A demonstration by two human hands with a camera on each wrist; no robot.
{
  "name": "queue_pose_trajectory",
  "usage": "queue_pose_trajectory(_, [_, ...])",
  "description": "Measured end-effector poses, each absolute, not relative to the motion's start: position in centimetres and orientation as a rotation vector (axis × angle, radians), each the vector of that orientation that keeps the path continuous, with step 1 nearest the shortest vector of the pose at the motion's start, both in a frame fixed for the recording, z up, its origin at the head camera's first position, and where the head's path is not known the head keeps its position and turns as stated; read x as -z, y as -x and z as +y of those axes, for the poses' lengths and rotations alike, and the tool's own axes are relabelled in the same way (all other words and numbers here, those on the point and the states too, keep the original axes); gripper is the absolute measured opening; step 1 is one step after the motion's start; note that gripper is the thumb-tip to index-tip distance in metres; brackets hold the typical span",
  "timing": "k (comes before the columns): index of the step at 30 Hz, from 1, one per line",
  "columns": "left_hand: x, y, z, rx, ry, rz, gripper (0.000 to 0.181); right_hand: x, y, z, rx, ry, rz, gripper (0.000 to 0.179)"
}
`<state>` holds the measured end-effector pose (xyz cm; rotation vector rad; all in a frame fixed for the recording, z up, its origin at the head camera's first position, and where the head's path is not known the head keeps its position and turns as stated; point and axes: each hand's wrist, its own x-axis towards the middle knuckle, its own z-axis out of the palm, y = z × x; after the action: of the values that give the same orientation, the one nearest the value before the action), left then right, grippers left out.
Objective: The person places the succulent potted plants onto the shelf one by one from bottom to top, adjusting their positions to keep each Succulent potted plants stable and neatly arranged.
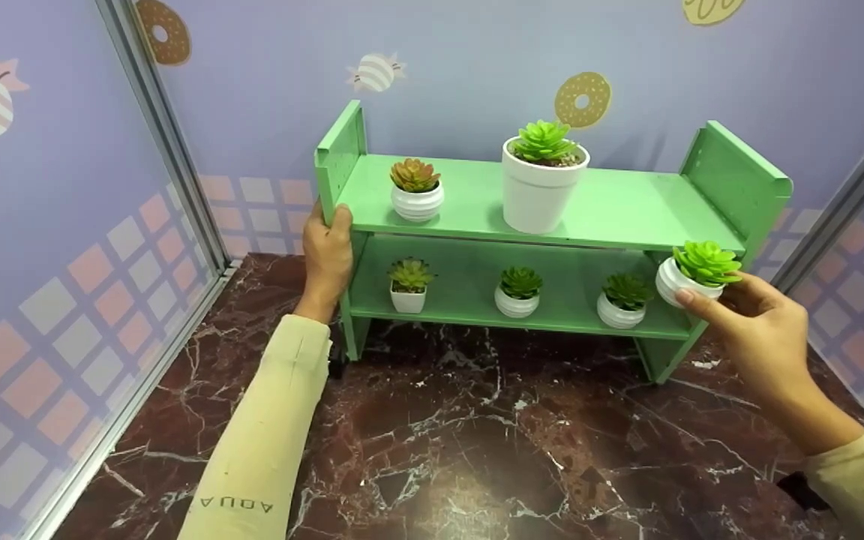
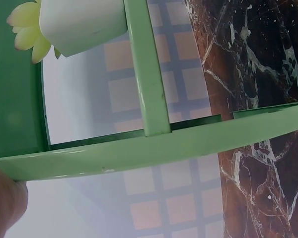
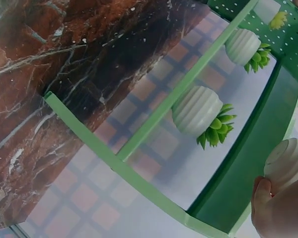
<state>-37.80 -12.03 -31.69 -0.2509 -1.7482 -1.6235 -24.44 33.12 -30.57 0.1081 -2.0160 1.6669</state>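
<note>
My right hand point(image 1: 766, 337) pinches a small ribbed white pot with a bright green succulent point(image 1: 708, 262) in front of the shelf's right end. In the right wrist view that white pot point(image 3: 288, 161) shows at the lower right, between fingers and thumb. At the other end my left hand point(image 1: 329, 244) grips the left side panel of the green two-tier shelf point(image 1: 462, 166), thumb on its front edge. On the top tier stand a reddish succulent in a white pot point(image 1: 417, 196) and a tall white pot with a green succulent point(image 1: 541, 184).
On the lower tier are a square-potted succulent point(image 1: 409, 294), a round-potted one point(image 1: 517, 296) and another round-potted one point(image 1: 622, 309) at right. The shelf stands on a dark red marble-patterned surface point(image 1: 462, 450). Purple printed walls point(image 1: 447, 45) with metal corner strips surround it.
</note>
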Motion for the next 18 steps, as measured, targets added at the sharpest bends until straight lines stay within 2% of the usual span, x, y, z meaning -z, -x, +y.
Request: queue_pose_trajectory(18, [32.3, 38.8, -12.3, 1.629, 0.25, -1.749, 0.034, 29.0, 25.4, 33.1, -1.654, -0.066, -2.007, 0.04])
